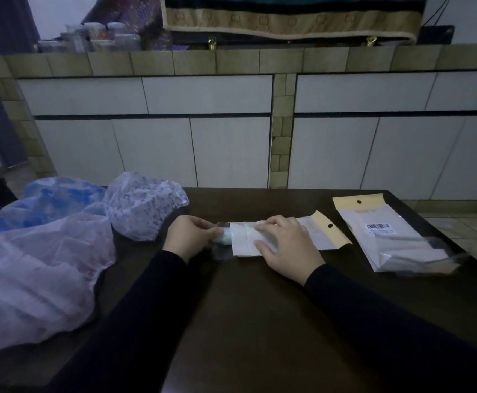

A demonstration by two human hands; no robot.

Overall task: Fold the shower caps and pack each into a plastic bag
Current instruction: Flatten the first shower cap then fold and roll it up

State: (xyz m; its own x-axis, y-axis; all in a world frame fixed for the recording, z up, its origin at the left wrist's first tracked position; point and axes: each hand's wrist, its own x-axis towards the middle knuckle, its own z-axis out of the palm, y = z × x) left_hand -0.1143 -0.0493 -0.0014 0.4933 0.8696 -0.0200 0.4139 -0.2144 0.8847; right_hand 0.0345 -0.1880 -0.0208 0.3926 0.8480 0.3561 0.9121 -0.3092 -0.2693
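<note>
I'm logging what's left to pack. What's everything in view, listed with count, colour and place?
Folded shower cap: one, pale green, sticking out of the bag's open end.
Plastic bag: one, clear with tan header, table centre.
Bag stack: several, clear with tan headers, right.
Loose shower caps: a few, purple-print, pink, blue, left.
Table: one, dark brown.
Left hand: grips the cap.
Right hand: presses on the bag.
</note>
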